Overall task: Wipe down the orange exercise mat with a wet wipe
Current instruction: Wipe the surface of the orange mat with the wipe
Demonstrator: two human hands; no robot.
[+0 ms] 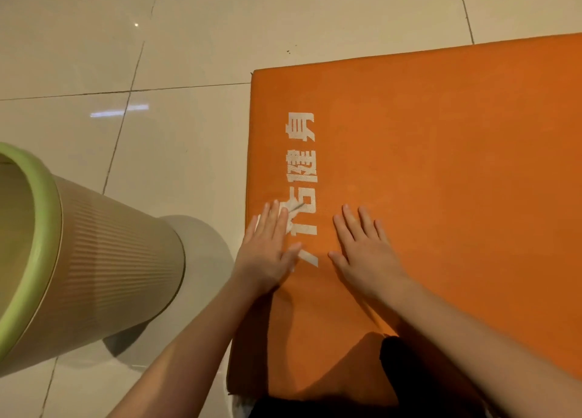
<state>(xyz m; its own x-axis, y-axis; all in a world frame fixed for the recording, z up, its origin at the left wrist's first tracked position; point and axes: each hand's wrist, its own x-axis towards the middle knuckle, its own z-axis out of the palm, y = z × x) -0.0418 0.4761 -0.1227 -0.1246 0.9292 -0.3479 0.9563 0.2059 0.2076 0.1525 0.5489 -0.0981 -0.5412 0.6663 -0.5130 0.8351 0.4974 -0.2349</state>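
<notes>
Leftmost, a ribbed waste bin (94, 260) flanks the orange exercise mat (441, 150), at whose near-left edge the left hand (267, 247) presses the wet wipe (291, 213) under straight fingers, the right hand (362, 250) lying flat and empty alongside, most of the mat extending rightward.

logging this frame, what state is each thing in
left hand, flat, pressing the wet wipe on the orange mat
right hand, flat on the orange mat, holding nothing
wet wipe, bunched, near the mat's left edge
orange mat, lying flat on the floor
bin, upright, no lid
</notes>
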